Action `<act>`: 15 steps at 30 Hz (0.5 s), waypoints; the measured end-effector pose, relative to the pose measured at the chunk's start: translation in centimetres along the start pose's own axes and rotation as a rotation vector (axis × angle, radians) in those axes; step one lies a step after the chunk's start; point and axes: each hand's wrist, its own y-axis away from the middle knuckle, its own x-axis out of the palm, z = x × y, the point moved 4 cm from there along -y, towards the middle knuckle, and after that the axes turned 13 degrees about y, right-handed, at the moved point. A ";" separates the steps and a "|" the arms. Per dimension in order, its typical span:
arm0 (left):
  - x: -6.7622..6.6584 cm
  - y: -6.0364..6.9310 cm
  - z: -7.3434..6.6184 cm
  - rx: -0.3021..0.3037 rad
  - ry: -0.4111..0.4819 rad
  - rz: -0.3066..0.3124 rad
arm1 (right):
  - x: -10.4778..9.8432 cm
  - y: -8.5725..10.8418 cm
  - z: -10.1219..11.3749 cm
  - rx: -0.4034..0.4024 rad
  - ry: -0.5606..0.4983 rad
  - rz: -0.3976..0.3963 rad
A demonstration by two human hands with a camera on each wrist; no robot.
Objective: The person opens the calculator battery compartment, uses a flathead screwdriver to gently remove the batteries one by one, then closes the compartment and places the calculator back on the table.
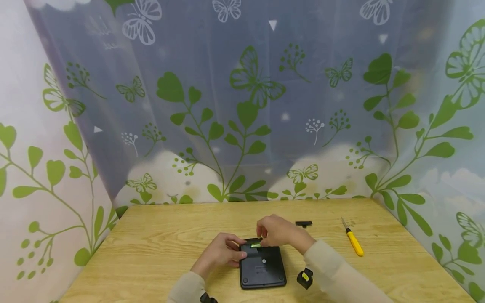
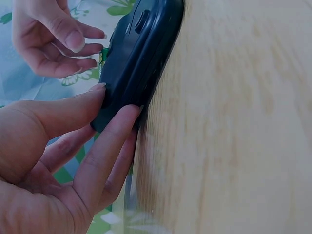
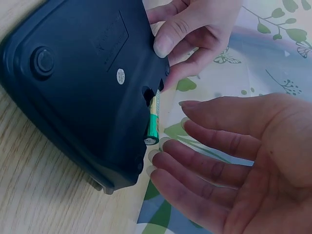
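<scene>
A black desk calculator [image 1: 270,265] lies with its underside up on the table. A green battery [image 3: 153,122] sits in the open slot near its far edge, with one end tilted up out of the slot in the right wrist view. My left hand [image 1: 221,253] grips the calculator's left edge, thumb on the underside and fingers along the side. My right hand [image 1: 278,230] is beside the battery, its fingers relaxed and slightly bent. In the right wrist view its fingertips [image 3: 165,144] are close to the battery's end, apart from it, holding nothing.
A small black cover [image 1: 304,224] lies on the wooden table [image 1: 163,235] beyond the right hand. Farther right is a screwdriver [image 1: 354,242] with a yellow handle. A patterned curtain [image 1: 212,126] hangs behind the table and at both sides.
</scene>
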 end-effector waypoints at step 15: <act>0.0 0.1 -0.2 -0.012 -0.011 0.011 | 0.6 -0.5 0.6 0.041 0.081 0.009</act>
